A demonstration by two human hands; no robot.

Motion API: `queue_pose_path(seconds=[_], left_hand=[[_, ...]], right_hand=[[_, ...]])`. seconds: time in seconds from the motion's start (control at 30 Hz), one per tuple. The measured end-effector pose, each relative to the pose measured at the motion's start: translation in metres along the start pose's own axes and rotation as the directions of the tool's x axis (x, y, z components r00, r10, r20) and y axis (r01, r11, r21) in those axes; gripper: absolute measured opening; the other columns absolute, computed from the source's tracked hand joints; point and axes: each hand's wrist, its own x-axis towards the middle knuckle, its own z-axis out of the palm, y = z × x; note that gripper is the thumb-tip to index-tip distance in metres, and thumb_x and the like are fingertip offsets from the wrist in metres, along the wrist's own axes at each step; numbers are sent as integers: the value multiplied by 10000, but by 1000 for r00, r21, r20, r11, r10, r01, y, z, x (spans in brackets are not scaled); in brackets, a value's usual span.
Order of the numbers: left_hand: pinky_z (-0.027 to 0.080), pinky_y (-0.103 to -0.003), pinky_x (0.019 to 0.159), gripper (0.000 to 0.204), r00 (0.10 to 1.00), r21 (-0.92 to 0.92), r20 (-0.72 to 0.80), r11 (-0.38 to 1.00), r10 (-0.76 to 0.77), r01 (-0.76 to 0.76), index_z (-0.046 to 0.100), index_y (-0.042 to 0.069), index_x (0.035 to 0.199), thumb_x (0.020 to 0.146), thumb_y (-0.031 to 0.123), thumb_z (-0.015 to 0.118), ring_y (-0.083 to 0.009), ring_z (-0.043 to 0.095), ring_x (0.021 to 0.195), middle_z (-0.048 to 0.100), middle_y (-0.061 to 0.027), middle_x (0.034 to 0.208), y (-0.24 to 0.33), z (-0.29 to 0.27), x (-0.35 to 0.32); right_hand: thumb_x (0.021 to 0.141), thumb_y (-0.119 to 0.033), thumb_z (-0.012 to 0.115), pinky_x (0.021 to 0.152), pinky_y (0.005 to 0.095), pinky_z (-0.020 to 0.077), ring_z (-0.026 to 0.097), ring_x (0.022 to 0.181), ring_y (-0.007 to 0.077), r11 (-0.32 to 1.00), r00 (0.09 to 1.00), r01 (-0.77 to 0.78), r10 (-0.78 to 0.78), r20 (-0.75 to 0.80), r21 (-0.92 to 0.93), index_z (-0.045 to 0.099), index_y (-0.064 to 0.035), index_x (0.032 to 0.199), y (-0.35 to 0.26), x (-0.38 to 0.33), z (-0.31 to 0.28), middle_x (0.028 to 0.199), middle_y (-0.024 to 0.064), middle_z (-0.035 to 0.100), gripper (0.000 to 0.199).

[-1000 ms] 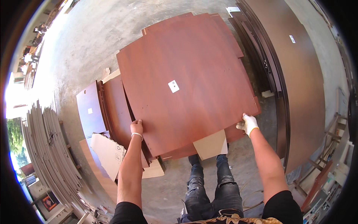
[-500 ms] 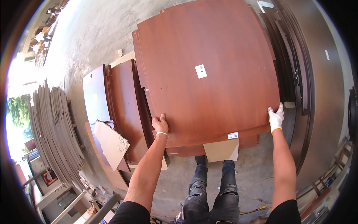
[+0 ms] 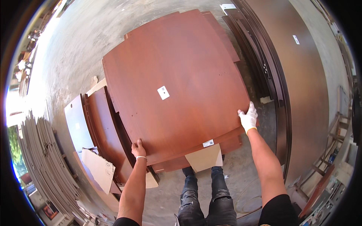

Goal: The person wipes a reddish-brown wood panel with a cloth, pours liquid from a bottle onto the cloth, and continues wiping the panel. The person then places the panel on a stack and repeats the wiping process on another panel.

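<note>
Step in hand, as judged: positioning the top reddish-brown panel (image 3: 177, 83) on its stack. Bare left hand (image 3: 138, 149) grips the panel's near-left edge; gloved right hand (image 3: 248, 118) clasps its near-right corner. Next move calls for level, even support. White square label (image 3: 163, 92) at panel centre; small white sticker (image 3: 208, 143) on its near edge

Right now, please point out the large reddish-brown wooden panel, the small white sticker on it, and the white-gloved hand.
Large reddish-brown wooden panel (image 3: 188, 56), head view, upper face.
Small white sticker (image 3: 163, 92), head view, its centre.
White-gloved right hand (image 3: 248, 118), head view, back of glove.
</note>
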Motion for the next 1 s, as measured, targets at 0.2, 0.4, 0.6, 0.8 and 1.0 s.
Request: queue_pose_path(seconds=[0.2, 0.4, 0.6, 0.8, 1.0], left_hand=[[460, -458, 734, 388, 990, -186, -137, 981, 26, -52, 570, -15, 1033, 983, 346, 704, -276, 509, 735, 566, -134, 783, -6, 12, -16], [446, -386, 731, 238, 995, -199, -74, 977, 63, -77, 570, 14, 1045, 969, 193, 708, -188, 480, 778, 510, -29, 836, 1, 7, 4], [461, -350, 783, 297, 997, -233, 73, 972, -14, 31, 618, 66, 1199, 972, 221, 729, -165, 491, 835, 532, -16, 904, -19, -4, 43], [438, -323, 819, 267, 990, -332, 131, 939, -50, 92, 624, 84, 1184, 966, 190, 734, -142, 471, 883, 516, 9, 949, -14, -5, 38], [434, -331, 843, 218, 992, -158, 82, 984, 92, -78, 604, 60, 1113, 1000, 235, 668, -155, 465, 881, 545, 1, 953, -15, 0, 33]], right_hand=[[825, -408, 823, 1069, 517, 459, 525, 1281, 417, 985, 997, 10, 3, 79, -170, 358, -135, 1557, -16, 8, -14, 1372, 213, 559, 908], [797, -422, 838, 1021, 512, 485, 555, 1229, 411, 980, 999, 26, -20, 31, -198, 417, -98, 1517, -13, -7, -17, 1307, 212, 580, 894], [779, -430, 846, 1003, 529, 480, 564, 1195, 420, 987, 998, 58, -58, 9, -150, 433, -92, 1487, 0, -27, -4, 1296, 215, 574, 886], [808, -426, 816, 1014, 546, 447, 554, 1207, 402, 985, 995, 87, -94, -36, -151, 423, -89, 1502, 4, -17, -4, 1292, 207, 583, 867], [850, -454, 735, 959, 504, 440, 565, 1143, 357, 951, 970, 156, -199, -140, -268, 397, -21, 1501, 8, -26, 3, 1260, 193, 588, 852]])
